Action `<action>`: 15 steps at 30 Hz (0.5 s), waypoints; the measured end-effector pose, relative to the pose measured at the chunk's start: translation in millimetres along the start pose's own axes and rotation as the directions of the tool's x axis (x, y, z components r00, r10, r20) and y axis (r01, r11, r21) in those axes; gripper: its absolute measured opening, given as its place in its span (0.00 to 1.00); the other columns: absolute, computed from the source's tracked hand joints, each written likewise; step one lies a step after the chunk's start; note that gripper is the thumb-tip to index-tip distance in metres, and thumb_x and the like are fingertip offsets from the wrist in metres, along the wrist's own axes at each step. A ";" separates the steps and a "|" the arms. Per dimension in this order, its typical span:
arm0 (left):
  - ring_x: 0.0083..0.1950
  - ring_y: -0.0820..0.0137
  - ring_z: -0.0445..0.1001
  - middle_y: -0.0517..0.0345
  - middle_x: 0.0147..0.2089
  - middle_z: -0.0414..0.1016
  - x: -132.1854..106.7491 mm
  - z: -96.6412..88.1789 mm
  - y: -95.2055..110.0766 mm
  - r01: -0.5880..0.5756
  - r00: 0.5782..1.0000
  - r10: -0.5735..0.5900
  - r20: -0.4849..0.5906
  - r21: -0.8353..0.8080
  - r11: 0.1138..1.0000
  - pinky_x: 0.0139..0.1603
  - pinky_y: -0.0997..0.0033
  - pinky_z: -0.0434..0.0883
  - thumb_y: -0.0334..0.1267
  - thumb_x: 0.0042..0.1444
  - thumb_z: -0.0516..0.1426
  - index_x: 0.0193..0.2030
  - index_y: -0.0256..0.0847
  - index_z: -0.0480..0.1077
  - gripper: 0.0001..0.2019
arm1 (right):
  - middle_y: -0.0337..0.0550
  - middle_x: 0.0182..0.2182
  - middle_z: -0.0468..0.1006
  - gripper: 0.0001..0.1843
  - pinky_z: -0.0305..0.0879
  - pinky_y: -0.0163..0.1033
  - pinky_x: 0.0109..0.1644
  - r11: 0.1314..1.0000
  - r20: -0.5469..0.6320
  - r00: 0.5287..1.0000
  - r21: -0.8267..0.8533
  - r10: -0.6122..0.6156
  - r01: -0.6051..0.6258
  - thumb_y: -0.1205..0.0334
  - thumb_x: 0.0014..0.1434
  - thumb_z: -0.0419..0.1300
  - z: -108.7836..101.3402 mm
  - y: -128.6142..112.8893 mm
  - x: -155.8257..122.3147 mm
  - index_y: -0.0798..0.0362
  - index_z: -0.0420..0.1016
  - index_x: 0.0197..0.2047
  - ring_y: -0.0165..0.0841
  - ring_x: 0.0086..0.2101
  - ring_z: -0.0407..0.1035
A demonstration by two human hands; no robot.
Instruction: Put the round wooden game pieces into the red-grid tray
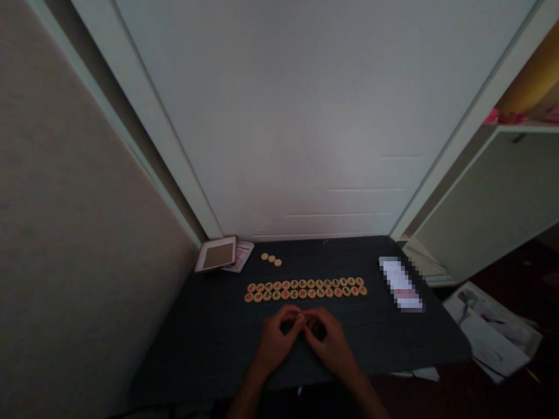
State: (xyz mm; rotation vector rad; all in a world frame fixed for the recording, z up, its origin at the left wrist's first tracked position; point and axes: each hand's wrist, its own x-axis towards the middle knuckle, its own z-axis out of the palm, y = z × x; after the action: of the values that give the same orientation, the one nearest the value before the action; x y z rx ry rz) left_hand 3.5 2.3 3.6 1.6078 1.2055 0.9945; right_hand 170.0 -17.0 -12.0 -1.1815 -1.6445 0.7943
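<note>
Two long rows of round wooden game pieces (305,289) with red and dark marks lie across the middle of a dark table (209,343). Three plain round pieces (271,259) sit apart behind them. My left hand (276,340) and my right hand (329,340) meet just in front of the rows, fingers curled. Between their fingertips they pinch one small round piece (300,318). Whether both hands truly grip it is hard to see in the dim light.
A small box with a brown top (216,254) rests on a pink sheet at the table's back left. A blurred-out flat object (400,283) lies at the right. Papers (491,331) lie on the floor to the right. A white wall panel stands behind.
</note>
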 end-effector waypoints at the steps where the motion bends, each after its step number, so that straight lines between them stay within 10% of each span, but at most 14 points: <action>1: 0.41 0.65 0.83 0.59 0.39 0.84 0.1 -0.3 0.3 -0.003 1.000 0.003 -0.001 0.001 1.000 0.46 0.69 0.76 0.43 0.62 0.59 0.43 0.45 0.74 0.07 | 0.40 0.36 0.79 0.10 0.70 0.35 0.38 1.000 -0.001 1.000 0.000 0.000 0.000 0.62 0.63 0.61 0.0 -0.8 0.0 0.48 0.76 0.48 0.31 0.33 0.74; 15: 0.48 0.63 0.81 0.54 0.46 0.83 -2.2 -6.2 4.5 -0.008 0.997 0.006 0.072 0.021 1.000 0.53 0.65 0.75 0.42 0.63 0.57 0.51 0.46 0.74 0.11 | 0.41 0.38 0.81 0.10 0.71 0.36 0.40 0.998 -0.023 0.998 0.031 0.062 -0.062 0.60 0.63 0.61 -2.1 -5.1 2.0 0.48 0.76 0.48 0.33 0.35 0.75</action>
State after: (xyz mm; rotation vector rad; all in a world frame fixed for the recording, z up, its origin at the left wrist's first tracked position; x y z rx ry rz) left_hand -1.6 0.6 9.5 1.6513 1.1662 0.9233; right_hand 170.0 -16.8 -6.1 -1.2215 -1.5772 0.8378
